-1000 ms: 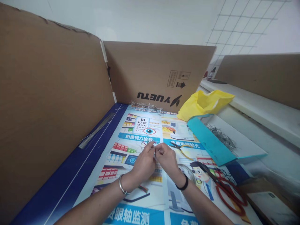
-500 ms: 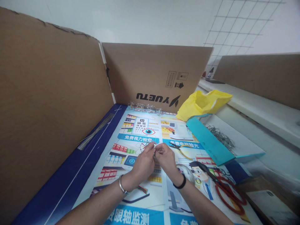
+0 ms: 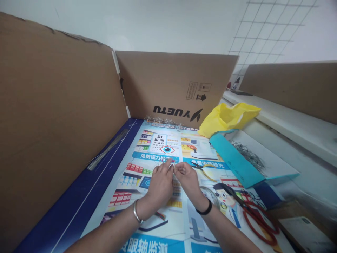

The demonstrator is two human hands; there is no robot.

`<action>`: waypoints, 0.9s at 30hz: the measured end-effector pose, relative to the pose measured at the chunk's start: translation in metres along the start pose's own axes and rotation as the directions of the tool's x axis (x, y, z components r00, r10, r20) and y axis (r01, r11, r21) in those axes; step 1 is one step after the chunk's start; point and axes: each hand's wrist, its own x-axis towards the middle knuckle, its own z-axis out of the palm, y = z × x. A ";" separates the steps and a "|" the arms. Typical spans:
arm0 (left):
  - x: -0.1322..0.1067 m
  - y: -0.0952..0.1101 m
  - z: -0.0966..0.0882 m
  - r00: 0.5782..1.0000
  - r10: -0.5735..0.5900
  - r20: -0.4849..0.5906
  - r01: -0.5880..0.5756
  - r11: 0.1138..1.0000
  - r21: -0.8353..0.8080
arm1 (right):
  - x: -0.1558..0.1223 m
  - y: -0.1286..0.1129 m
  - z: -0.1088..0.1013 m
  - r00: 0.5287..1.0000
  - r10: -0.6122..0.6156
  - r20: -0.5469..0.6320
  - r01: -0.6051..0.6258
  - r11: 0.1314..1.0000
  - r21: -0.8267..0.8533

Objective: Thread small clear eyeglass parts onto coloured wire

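Note:
My left hand (image 3: 161, 180) and my right hand (image 3: 187, 178) meet over the middle of the printed sheet, fingertips nearly touching. Both hands are closed in pinches on a thin wire piece (image 3: 173, 165), largely covered by the fingers; its exact shape is hard to see. Just right of my right hand lie pliers with yellow handles (image 3: 209, 174). A clear round coil (image 3: 210, 194) sits partly behind my right wrist. Large scissors with red handles (image 3: 260, 225) rest farther right.
Cardboard panels (image 3: 173, 80) stand at the back and left. To the right, a teal box (image 3: 237, 165) holds tangled metal wire pieces, with a yellow bag (image 3: 228, 117) behind it. Straight wires (image 3: 106, 150) lie at left; more wire pieces (image 3: 163, 122) line the back edge.
The fingers of my left hand have shifted slightly and cover more of the wire piece. My right hand keeps its pinch almost in place. The view has tilted a little.

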 end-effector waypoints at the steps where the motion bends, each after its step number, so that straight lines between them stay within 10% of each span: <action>1: -0.001 0.000 0.001 1.000 -0.004 0.004 0.004 1.000 -0.002 | 0.001 0.000 -0.001 1.000 0.012 0.014 -0.012 1.000 0.011; 27: 0.004 -0.005 0.006 0.977 -0.186 -0.107 0.131 0.911 -0.390 | 0.001 -0.017 -0.010 0.973 0.023 0.228 -0.017 0.999 -0.028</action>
